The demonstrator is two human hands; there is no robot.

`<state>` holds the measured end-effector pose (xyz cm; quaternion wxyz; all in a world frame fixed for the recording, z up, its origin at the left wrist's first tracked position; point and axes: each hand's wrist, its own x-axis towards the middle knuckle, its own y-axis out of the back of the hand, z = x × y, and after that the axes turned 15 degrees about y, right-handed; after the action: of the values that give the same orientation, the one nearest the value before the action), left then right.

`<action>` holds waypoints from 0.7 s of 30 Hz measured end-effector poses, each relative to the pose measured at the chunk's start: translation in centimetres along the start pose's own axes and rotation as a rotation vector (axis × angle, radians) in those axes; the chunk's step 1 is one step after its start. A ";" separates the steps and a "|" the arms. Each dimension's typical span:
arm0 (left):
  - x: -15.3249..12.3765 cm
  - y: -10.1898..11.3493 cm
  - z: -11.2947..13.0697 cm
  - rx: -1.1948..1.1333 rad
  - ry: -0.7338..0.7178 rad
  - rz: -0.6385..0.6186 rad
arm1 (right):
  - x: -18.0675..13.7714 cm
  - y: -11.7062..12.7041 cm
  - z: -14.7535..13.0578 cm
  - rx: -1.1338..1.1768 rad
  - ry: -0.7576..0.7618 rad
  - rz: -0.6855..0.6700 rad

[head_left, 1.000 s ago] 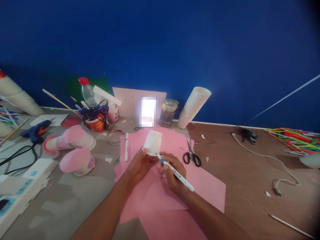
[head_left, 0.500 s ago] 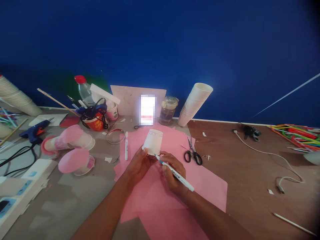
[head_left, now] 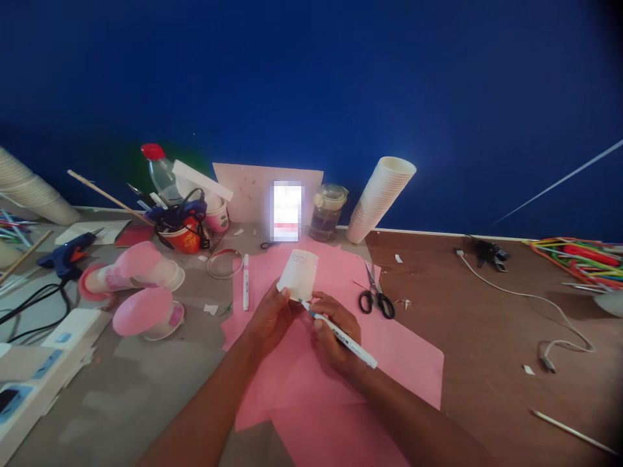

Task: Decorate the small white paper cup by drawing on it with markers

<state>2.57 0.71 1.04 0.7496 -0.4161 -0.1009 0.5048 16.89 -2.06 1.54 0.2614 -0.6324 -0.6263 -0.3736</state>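
A white paper cup is held upside down over pink paper sheets, with small pink outlines drawn near its upper end. My left hand grips it from the lower left, thumb on the cup's side. Between the fingers of my right hand is a white marker, its blue-collared tip at the cup's lower edge. A second white marker lies on the paper to the left. Black-handled scissors rest to the right.
Left are pink-topped cup pieces, a blue glue gun and a white power strip. Behind stand a glass jar, a leaning cup stack and a blurred bright screen. A white cable lies right.
The cup has turned slightly in my left hand, so its pink outlines sit a little differently. The marker tip stays at the cup's lower edge. The view has shifted very slightly.
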 end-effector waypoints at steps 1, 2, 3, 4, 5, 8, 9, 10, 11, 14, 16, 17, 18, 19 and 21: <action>0.0 0.0 0.0 0.001 -0.002 0.001 | 0.0 0.0 0.0 -0.004 -0.007 -0.003; 0.0 0.0 0.0 0.002 -0.005 0.005 | -0.1 0.0 0.1 -0.007 -0.014 -0.005; 0.0 -0.1 0.1 0.003 -0.008 0.009 | -0.1 0.0 0.1 -0.011 -0.023 -0.005; 0.0 -0.1 0.1 0.002 -0.010 0.012 | -0.2 -0.1 0.1 -0.014 -0.034 -0.001; 0.0 -0.1 0.1 0.001 -0.007 0.014 | -0.2 -0.1 0.1 -0.013 -0.048 0.005; 0.0 -0.1 0.1 -0.009 0.009 0.017 | -0.2 0.0 0.1 0.015 -0.086 0.055; 0.0 0.0 0.0 -0.012 0.014 0.020 | -0.2 0.0 0.1 0.031 -0.094 0.072; 0.0 0.0 0.0 -0.013 0.015 0.021 | -0.2 0.0 0.0 0.049 -0.095 0.082; 0.0 0.1 -0.1 -0.011 0.012 0.020 | -0.2 0.0 0.0 0.063 -0.092 0.086; 0.0 0.2 -0.2 0.001 0.003 0.012 | -0.2 0.1 -0.1 0.081 -0.089 0.066; 0.0 0.3 -0.2 0.003 0.005 0.010 | -0.2 0.1 -0.1 0.081 -0.091 0.056; 0.0 0.3 -0.1 0.004 0.008 0.009 | -0.2 0.1 -0.1 0.081 -0.092 0.057; 0.0 0.3 -0.1 0.005 0.008 0.009 | -0.2 0.1 -0.1 0.081 -0.092 0.059; 0.0 0.3 -0.1 0.006 0.007 0.007 | -0.2 0.0 -0.1 0.083 -0.092 0.061; 0.0 0.2 0.0 0.011 0.003 0.002 | -0.2 0.0 0.0 0.085 -0.099 0.061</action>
<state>2.47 0.72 0.87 0.7515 -0.4129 -0.0970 0.5054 16.90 -2.22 1.36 0.2681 -0.6573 -0.6341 -0.3066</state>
